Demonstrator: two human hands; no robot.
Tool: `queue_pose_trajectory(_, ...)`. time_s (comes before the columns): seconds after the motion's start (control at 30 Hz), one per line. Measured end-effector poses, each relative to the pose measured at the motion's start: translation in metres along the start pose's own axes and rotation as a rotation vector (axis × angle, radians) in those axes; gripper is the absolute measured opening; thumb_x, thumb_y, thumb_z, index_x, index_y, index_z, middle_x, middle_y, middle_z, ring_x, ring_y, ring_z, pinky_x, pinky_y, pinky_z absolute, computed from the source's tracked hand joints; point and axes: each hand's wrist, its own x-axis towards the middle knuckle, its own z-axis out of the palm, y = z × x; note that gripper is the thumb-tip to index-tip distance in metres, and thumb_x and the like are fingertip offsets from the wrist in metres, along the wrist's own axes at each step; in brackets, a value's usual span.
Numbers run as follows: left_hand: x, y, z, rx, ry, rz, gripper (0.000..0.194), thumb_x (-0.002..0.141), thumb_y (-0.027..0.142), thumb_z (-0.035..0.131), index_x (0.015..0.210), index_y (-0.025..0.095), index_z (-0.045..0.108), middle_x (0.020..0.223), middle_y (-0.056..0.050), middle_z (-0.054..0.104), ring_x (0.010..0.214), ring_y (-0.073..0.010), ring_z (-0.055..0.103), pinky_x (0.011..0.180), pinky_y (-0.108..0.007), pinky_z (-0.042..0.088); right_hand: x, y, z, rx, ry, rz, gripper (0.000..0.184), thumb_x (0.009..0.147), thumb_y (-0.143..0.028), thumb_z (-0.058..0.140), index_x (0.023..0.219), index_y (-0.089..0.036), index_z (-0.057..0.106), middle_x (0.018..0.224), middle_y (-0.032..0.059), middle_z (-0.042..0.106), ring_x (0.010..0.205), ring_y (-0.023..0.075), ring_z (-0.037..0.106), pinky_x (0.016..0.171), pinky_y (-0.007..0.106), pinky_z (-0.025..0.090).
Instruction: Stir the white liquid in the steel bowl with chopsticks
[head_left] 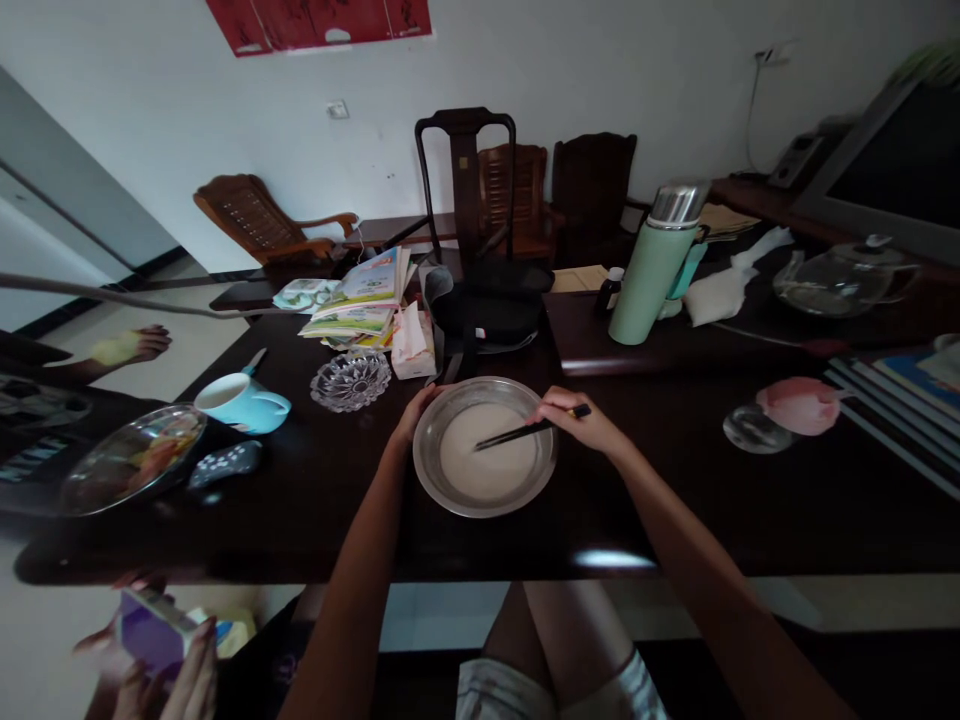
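Note:
A round metal bowl (424, 470) with a whitish, milky liquid (480, 475) in it stands on the dark table in front of me. My left hand (411, 418) grips the far left side of its rim, with the fingers partly hidden behind the bowl. In my right hand (577, 420) is a pair of black chopsticks (514, 434), closed in the fingers at the bowl's right rim. Their tips slant down to the left into the liquid.
Left of the bowl are a glass dish (350, 380), a tissue pack (413, 345), a light blue mug (244, 403) and a food basin (97, 485). A green thermos (654, 270) stands behind on the right, near a glass teapot (840, 280). Another person's hands hold a purple phone (154, 635) lower left.

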Motion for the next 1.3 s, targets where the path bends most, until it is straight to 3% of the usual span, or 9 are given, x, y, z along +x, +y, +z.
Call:
queue_pose_trajectory(0.13,-0.003,0.002,0.002,0.036,0.005,-0.005,0.055,0.071,0.051,0.059,0.121,0.028,0.058,0.101,-0.003,0.069,0.112,-0.0260,0.052,0.087,-0.035,0.044,0.006,0.007,-0.016,0.070,0.164,0.083,0.039,0.089,-0.047,0.044,0.070,-0.019,0.063,0.067,0.0025,0.067,0.069,0.0177,0.061,0.070,0.030,0.045)
queue_pose_trajectory(0.37,0.000,0.001,0.001,0.086,0.022,0.020,0.062,0.060,0.053,0.067,0.120,0.037,0.057,0.104,0.004,0.067,0.121,-0.0291,0.043,0.093,-0.040,0.040,0.011,0.025,0.002,0.129,0.064,0.055,0.040,0.088,-0.049,0.046,0.073,-0.018,0.066,0.075,0.0044,0.068,0.075,0.0183,0.062,0.070,0.030,0.046)
queue_pose_trajectory(0.53,0.009,-0.001,-0.004,0.123,0.002,0.020,0.061,0.068,0.049,0.061,0.126,0.031,0.054,0.109,0.002,0.065,0.124,-0.0279,0.040,0.098,-0.041,0.036,0.002,0.031,-0.006,0.132,0.190,0.089,0.038,0.088,-0.048,0.045,0.074,-0.018,0.065,0.071,0.0034,0.068,0.072,0.0182,0.064,0.072,0.030,0.046)
queue_pose_trajectory(0.67,0.014,-0.005,-0.011,0.093,-0.034,-0.019,0.045,0.076,0.044,0.055,0.121,0.040,0.056,0.105,0.006,0.067,0.122,-0.0246,0.044,0.098,-0.039,0.038,-0.004,0.029,-0.009,0.249,0.107,0.134,0.036,0.089,-0.046,0.044,0.077,-0.018,0.064,0.066,0.0031,0.068,0.068,0.0188,0.065,0.068,0.030,0.048)
queue_pose_trajectory(0.8,0.016,-0.009,-0.014,0.023,-0.034,-0.045,0.039,0.080,0.036,0.052,0.116,0.026,0.062,0.100,-0.001,0.069,0.112,-0.0268,0.052,0.095,-0.037,0.040,-0.001,0.027,-0.003,0.046,0.019,0.047,0.036,0.088,-0.046,0.047,0.077,-0.020,0.070,0.080,0.0048,0.069,0.078,0.0192,0.062,0.074,0.031,0.046)
queue_pose_trajectory(0.9,0.018,-0.009,-0.013,-0.001,-0.028,-0.050,0.036,0.082,0.033,0.051,0.108,0.015,0.066,0.095,-0.006,0.070,0.099,-0.0251,0.060,0.091,-0.033,0.042,-0.002,0.030,-0.008,0.013,0.134,0.058,0.036,0.088,-0.046,0.047,0.078,-0.021,0.070,0.079,0.0042,0.069,0.080,0.0198,0.062,0.077,0.032,0.045)
queue_pose_trajectory(1.07,0.018,-0.009,-0.011,-0.060,-0.034,-0.045,0.026,0.084,0.028,0.050,0.092,0.014,0.069,0.085,-0.006,0.070,0.079,-0.0191,0.064,0.081,-0.027,0.046,-0.005,0.032,-0.010,0.237,0.173,0.144,0.037,0.089,-0.048,0.045,0.079,-0.020,0.067,0.065,0.0028,0.069,0.066,0.0191,0.065,0.069,0.032,0.049)
queue_pose_trajectory(1.2,0.018,-0.010,-0.013,-0.061,-0.037,-0.048,0.027,0.085,0.028,0.048,0.094,0.014,0.069,0.085,-0.006,0.070,0.075,-0.0181,0.064,0.077,-0.026,0.047,-0.002,0.027,-0.004,0.129,0.032,0.060,0.037,0.088,-0.047,0.047,0.078,-0.019,0.070,0.079,0.0052,0.070,0.078,0.0199,0.065,0.073,0.031,0.047)
queue_pose_trajectory(1.3,0.020,-0.011,-0.015,-0.054,-0.059,-0.043,0.032,0.085,0.030,0.049,0.104,0.013,0.067,0.088,-0.007,0.070,0.079,-0.0195,0.064,0.080,-0.027,0.046,-0.002,0.027,-0.007,0.052,0.126,0.056,0.036,0.088,-0.045,0.048,0.078,-0.020,0.071,0.079,0.0046,0.070,0.079,0.0193,0.064,0.075,0.030,0.046)
